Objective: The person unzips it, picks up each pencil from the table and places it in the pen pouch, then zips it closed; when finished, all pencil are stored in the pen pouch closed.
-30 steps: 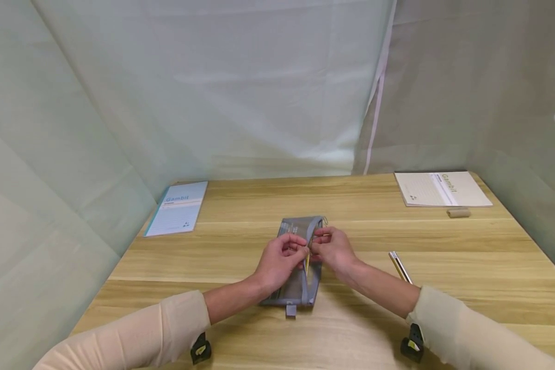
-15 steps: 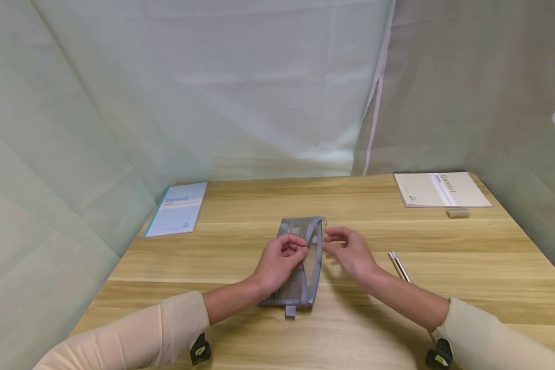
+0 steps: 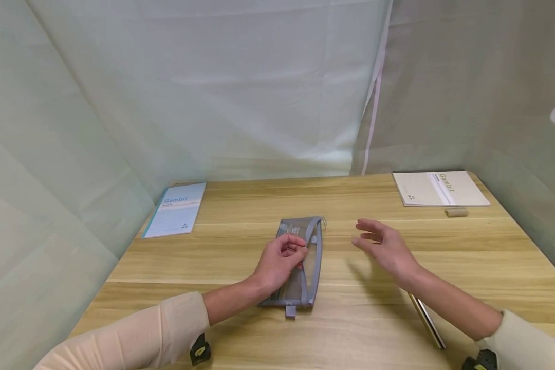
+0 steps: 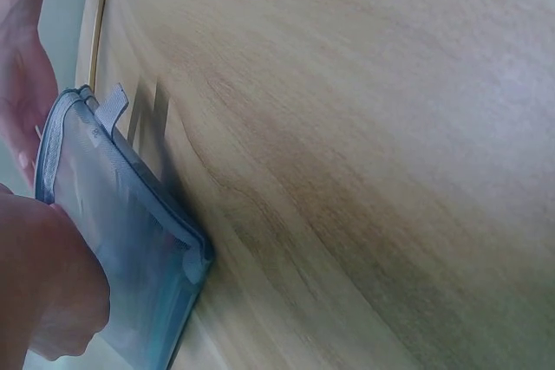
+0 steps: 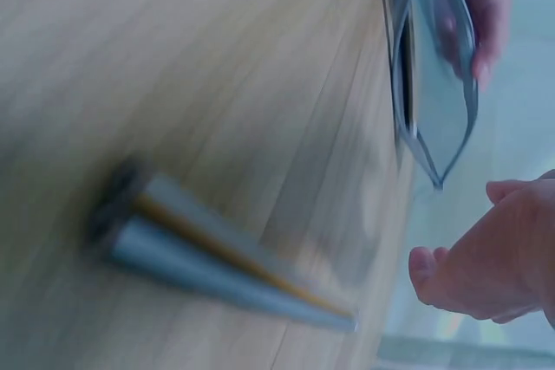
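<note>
A grey see-through zip pouch (image 3: 293, 292) lies on the wooden table, its zipped side gaping toward the right. My left hand (image 3: 279, 263) pinches the near lip of that opening between thumb and fingers. In the left wrist view the same pouch (image 4: 130, 223) shows dim long shapes through its side, too blurred to name. My right hand (image 3: 390, 253) hovers above the table to the right of the pouch, fingers loosely spread and holding nothing. Under the right forearm lie slim silver and gold striped sticks that look like pencils (image 3: 427, 321), partly hidden; the right wrist view shows these pencils (image 5: 221, 244) lying together.
A blue notebook (image 3: 177, 209) lies at the far left of the table (image 3: 240, 200). Toward the far right edge is a cream notebook (image 3: 421, 189), with a small brown block (image 3: 456, 212) just in front of it. Cloth curtains (image 3: 277, 92) hang behind the table.
The right hand has let go at the pouch opening and moved right, toward the pencils. A yellow stick seen in the opening earlier no longer shows there. The left hand stays put.
</note>
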Motion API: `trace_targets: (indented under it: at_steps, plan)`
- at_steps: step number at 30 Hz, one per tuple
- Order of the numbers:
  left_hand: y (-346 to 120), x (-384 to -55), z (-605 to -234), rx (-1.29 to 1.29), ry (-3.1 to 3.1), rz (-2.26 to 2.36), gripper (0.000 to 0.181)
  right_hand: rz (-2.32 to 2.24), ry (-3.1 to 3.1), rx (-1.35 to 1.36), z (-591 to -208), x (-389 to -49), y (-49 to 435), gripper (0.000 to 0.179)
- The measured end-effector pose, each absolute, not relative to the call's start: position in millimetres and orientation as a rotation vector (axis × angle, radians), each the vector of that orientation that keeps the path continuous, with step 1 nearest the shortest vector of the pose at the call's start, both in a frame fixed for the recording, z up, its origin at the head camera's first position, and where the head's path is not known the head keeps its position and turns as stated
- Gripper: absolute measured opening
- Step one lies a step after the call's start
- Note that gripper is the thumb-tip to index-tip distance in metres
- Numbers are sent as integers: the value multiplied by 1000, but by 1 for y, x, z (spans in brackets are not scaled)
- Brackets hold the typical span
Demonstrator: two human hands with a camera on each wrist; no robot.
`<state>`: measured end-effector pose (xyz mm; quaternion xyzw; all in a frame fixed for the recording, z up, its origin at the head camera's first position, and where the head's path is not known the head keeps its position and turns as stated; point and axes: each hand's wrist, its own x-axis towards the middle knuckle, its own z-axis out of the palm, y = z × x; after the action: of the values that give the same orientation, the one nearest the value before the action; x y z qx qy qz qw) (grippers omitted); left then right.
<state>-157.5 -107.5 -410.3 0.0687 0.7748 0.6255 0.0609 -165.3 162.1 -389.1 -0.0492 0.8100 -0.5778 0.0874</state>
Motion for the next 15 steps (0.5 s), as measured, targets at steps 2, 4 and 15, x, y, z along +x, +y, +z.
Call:
trace_targets:
  at_steps: [2,4,15]
  plan:
    - [-108,-158,-410,209,2343,1893,23,-1691,2439,-159,-389,-164,173,67]
    - [-108,-157,-410,213,2344,1894,23,-1660,2459,-171,-389,-163,185,69]
    - [-108,-159,-412,206,2345,1904,22,-1465,2624,-349,-401,-155,243,61]
